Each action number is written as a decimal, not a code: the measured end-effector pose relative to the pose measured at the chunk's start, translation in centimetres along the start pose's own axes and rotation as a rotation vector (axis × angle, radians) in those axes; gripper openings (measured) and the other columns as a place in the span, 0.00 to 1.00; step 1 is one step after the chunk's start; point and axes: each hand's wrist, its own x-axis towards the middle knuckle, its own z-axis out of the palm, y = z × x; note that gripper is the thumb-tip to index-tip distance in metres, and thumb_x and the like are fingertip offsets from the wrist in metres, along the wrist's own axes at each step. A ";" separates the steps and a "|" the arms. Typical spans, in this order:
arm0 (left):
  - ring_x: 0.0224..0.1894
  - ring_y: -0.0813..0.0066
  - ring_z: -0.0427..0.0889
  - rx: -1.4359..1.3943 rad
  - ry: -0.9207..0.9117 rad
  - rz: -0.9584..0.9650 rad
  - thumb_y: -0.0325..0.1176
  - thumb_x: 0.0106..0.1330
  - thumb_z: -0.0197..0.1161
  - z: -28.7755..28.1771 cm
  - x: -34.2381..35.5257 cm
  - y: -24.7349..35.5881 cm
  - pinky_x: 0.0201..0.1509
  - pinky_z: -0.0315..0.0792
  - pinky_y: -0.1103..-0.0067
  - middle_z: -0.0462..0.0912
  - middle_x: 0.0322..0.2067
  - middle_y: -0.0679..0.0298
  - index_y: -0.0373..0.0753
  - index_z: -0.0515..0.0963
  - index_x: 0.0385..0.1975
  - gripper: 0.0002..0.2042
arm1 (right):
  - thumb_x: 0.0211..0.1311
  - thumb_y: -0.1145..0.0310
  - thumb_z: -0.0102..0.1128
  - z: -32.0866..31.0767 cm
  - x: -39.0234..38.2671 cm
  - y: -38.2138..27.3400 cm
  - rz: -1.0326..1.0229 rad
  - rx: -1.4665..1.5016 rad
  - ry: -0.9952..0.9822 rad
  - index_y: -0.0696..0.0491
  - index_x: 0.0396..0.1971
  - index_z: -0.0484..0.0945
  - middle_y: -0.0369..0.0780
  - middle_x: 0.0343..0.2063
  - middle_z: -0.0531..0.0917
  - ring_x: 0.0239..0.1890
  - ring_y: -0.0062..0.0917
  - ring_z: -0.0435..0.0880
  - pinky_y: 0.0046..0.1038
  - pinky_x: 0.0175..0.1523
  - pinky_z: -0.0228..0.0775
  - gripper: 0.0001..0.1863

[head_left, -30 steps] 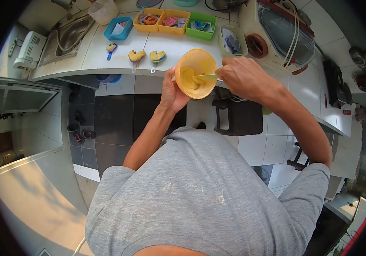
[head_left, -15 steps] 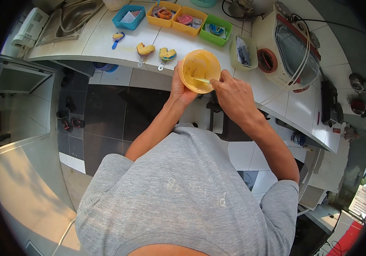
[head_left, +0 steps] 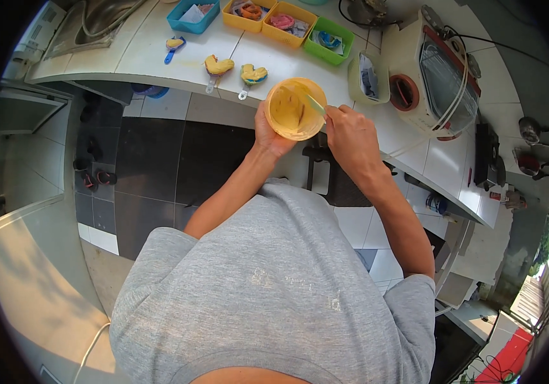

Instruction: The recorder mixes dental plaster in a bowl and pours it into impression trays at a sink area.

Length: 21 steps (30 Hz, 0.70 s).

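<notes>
My left hand [head_left: 269,133] is closed round the side of a yellow cup [head_left: 287,118] with pale yellow paste smeared inside, its opening tilted up toward me. My right hand [head_left: 353,137], right of the cup, grips a light green spreading tool [head_left: 315,104] that reaches into the cup. Just beyond, on the white tiled counter [head_left: 140,57], lie two metal-handled moulds heaped with yellow paste, a left one [head_left: 217,66] and a right one [head_left: 253,73]. Farther left is a small blue scoop [head_left: 173,48] with yellow paste.
Blue [head_left: 191,25], yellow [head_left: 242,22], second yellow [head_left: 284,41] and green [head_left: 329,54] bins line the counter, beside a pale container [head_left: 367,89] and a white appliance [head_left: 409,70] at right. A steel sink [head_left: 89,35] is at upper left, a black chair-like object [head_left: 319,173] below the counter.
My right hand has come down and in from the right; the tool in it now angles up toward the cup's upper right rim. The cup has shifted slightly and the view has turned.
</notes>
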 end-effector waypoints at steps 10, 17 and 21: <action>0.57 0.58 0.73 0.033 0.018 -0.081 0.48 0.64 0.49 -0.2 -0.3 0.3 0.61 0.68 0.58 0.75 0.55 0.59 0.42 0.71 0.56 0.24 | 0.53 0.74 0.56 -0.9 -0.2 0.1 -0.124 -0.040 -0.077 0.52 0.36 0.82 0.42 0.32 0.79 0.34 0.35 0.83 0.34 0.35 0.76 0.11; 0.56 0.59 0.74 0.007 0.019 -0.118 0.47 0.64 0.50 -0.5 -1.0 0.7 0.62 0.68 0.59 0.76 0.53 0.58 0.42 0.72 0.55 0.23 | 0.52 0.75 0.55 -1.0 -0.4 0.5 -0.220 -0.088 -0.161 0.52 0.35 0.82 0.42 0.34 0.80 0.34 0.35 0.83 0.35 0.34 0.76 0.11; 0.55 0.59 0.75 0.042 0.044 -0.080 0.45 0.63 0.50 -0.6 -1.7 0.7 0.61 0.69 0.59 0.76 0.53 0.58 0.41 0.72 0.54 0.22 | 0.52 0.75 0.54 -1.2 0.0 0.4 -0.127 -0.091 0.001 0.53 0.33 0.82 0.43 0.34 0.79 0.34 0.36 0.84 0.35 0.34 0.77 0.10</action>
